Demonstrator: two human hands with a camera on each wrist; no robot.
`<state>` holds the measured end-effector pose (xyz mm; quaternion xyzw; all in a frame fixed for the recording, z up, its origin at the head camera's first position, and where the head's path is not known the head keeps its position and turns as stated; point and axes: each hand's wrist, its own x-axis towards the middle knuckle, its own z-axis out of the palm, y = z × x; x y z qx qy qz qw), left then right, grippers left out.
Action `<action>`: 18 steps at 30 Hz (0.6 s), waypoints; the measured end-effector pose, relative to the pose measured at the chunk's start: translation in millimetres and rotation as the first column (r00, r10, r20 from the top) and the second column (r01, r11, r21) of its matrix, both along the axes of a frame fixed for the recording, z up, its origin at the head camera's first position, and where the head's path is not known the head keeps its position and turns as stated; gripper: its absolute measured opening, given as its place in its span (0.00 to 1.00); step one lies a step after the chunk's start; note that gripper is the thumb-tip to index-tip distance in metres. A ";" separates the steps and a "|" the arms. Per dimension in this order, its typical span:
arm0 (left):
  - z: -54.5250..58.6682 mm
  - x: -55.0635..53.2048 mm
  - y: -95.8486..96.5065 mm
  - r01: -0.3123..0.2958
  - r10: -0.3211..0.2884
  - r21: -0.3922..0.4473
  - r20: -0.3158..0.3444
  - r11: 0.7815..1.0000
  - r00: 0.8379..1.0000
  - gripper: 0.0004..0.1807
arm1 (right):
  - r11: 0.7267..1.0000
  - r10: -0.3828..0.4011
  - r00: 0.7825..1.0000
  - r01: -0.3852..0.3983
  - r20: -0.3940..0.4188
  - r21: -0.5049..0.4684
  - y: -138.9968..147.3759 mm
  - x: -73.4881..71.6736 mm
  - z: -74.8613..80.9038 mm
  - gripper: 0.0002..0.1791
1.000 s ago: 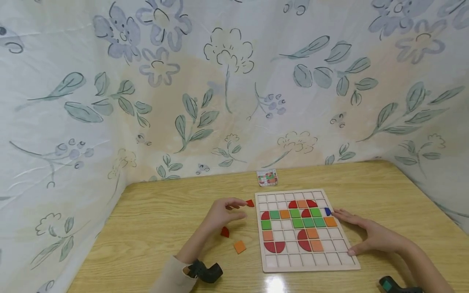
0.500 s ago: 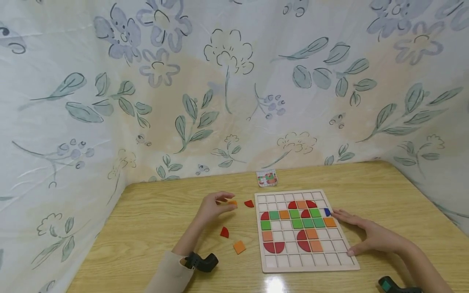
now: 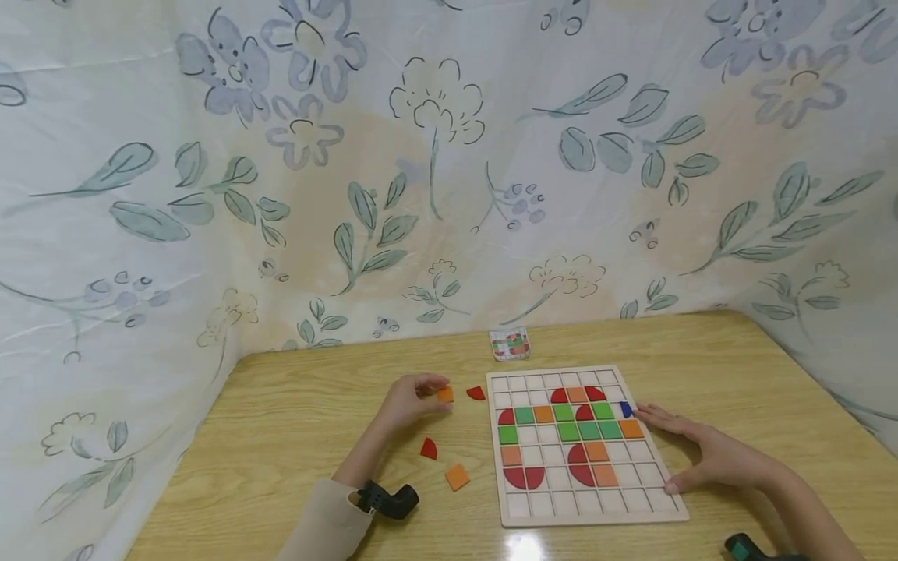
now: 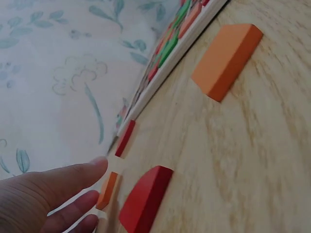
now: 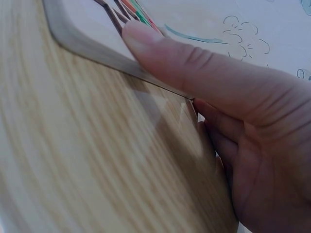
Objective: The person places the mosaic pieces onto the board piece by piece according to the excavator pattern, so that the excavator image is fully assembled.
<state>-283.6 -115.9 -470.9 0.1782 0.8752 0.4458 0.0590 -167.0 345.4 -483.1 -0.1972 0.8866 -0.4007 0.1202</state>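
My left hand [image 3: 409, 401] pinches an orange square tile [image 3: 445, 394] between thumb and fingertips, left of the board. The same orange tile [image 4: 107, 191] shows between the thumb and lower fingers in the left wrist view; the exact contact is partly hidden. A red quarter-circle tile [image 3: 475, 393] lies just right of the fingertips. On the wooden grid board [image 3: 554, 495] sit several red, green and orange tiles. My right hand [image 3: 715, 454] steadies the board's right side, fingers extended beside a dark blue tile [image 3: 626, 410], thumb [image 5: 146, 41] resting on the edge.
Another red quarter-circle tile [image 3: 429, 448] and a loose orange square tile [image 3: 457, 477] lie on the table [image 3: 295, 421] near the left forearm. A small pattern card [image 3: 510, 344] sits behind the board. Floral cloth [image 3: 449, 171] hangs along the table's back.
From beside the red quarter-circle tile, my left hand has drawn back leftward to the orange square tile, then taken it between its fingers. The right hand keeps its place.
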 end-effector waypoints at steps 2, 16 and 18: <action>-1.7 -0.5 0.4 -0.001 0.001 -0.010 -0.010 1.000 1.000 0.22 | 1.000 0.000 1.000 0.000 -0.002 0.000 -0.3 0.3 0.0 0.49; -8.2 0.6 1.7 -0.014 0.013 -0.006 -0.073 1.000 0.997 0.15 | 1.000 -0.004 1.000 0.004 -0.018 -0.001 0.1 -0.4 -2.8 0.50; -9.7 0.5 1.2 -0.016 0.016 0.000 -0.075 1.000 0.997 0.15 | 1.000 -0.003 1.000 0.003 -0.019 -0.002 0.2 -0.5 -3.1 0.50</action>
